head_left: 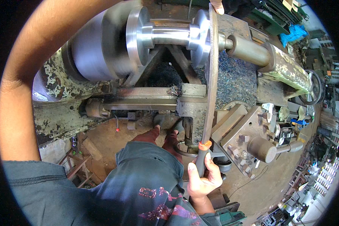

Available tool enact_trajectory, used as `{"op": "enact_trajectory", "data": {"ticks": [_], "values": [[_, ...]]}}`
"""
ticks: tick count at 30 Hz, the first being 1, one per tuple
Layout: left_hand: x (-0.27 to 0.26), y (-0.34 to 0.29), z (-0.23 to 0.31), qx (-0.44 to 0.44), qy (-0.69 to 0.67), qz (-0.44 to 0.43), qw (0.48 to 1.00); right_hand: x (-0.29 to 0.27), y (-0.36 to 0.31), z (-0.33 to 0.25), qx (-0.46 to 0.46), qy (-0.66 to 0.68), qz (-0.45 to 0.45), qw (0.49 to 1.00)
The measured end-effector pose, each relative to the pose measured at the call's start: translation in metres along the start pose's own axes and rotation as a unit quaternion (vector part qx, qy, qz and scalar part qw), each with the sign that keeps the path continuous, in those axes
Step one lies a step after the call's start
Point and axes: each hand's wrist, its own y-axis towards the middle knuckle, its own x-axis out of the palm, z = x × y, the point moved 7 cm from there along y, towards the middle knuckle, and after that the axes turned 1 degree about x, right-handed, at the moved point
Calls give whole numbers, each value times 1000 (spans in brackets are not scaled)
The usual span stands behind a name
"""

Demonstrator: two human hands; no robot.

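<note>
A long flat file [211, 75] lies across the lathe, passing over the right-hand edge of a shiny spool-shaped metal workpiece [171, 35]. My right hand [204, 180] is closed round its dark handle with an orange collar, close to my body. At the far end, my left hand [217, 6] grips the file's tip; only a thumb and part of the fingers show at the top edge. My left arm arches over the chuck [101, 47], which is blurred as if spinning. Whether the file touches the workpiece's right flange [200, 35] is hard to make out.
A tailstock [284, 66] supports the workpiece's right end. Right of my right hand stands a bolted tool post [248, 135] with a lever. Metal chips [233, 81] cover the bed area. A red-knobbed lever [117, 124] hangs below the lathe's rods; a handwheel [313, 87] is far right.
</note>
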Motion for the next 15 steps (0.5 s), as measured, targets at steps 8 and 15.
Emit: {"op": "enact_trajectory", "data": {"ticks": [8,15], "values": [[2,-12,5,5,-42,56,998,4,7,-21,-76,-82,-12,994],[11,0,7,24,37,73,996,-9,6,-18,-95,-90,39,991]]}}
